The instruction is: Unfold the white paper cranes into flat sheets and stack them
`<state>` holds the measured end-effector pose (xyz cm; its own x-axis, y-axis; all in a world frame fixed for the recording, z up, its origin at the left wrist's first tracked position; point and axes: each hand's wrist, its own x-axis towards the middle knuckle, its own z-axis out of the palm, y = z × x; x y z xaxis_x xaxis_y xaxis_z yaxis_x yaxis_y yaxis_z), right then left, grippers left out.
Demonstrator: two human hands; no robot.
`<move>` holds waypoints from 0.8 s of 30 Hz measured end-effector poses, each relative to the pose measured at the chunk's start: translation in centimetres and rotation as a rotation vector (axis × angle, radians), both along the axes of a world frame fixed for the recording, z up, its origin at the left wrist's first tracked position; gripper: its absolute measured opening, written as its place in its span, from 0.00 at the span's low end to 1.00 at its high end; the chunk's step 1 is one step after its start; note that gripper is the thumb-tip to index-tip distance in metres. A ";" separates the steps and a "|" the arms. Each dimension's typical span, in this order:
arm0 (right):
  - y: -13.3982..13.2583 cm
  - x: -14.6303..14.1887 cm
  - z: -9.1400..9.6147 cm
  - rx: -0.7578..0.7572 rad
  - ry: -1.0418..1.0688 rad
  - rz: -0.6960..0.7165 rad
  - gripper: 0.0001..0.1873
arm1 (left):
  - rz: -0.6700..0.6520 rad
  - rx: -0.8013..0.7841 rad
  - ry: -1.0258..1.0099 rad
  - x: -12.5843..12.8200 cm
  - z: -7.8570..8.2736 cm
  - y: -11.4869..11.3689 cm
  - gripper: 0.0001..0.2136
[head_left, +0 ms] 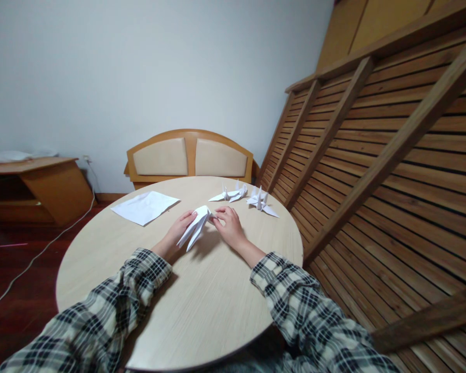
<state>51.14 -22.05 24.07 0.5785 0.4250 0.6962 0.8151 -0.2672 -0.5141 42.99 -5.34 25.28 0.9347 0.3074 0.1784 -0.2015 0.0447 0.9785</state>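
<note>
A partly folded white paper crane is held between my two hands above the round table, two long points hanging down toward me. My left hand grips its left side, thumb on top. On the right edge, the fingers of my right hand pinch the paper. Beyond my hands stand several finished white paper cranes, some in a left cluster and others in a right cluster. To the left of my left hand lies a creased white paper sheet.
Past the table's far edge is a wooden headboard with beige panels. A slatted wooden frame leans close along the right side. At the left stand a wooden desk and a white cable running across the dark floor.
</note>
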 end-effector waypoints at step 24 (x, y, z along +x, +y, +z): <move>0.3 0.8 -0.5 0.117 0.197 0.100 0.15 | 0.031 0.015 -0.016 0.6 -0.2 3.1 0.13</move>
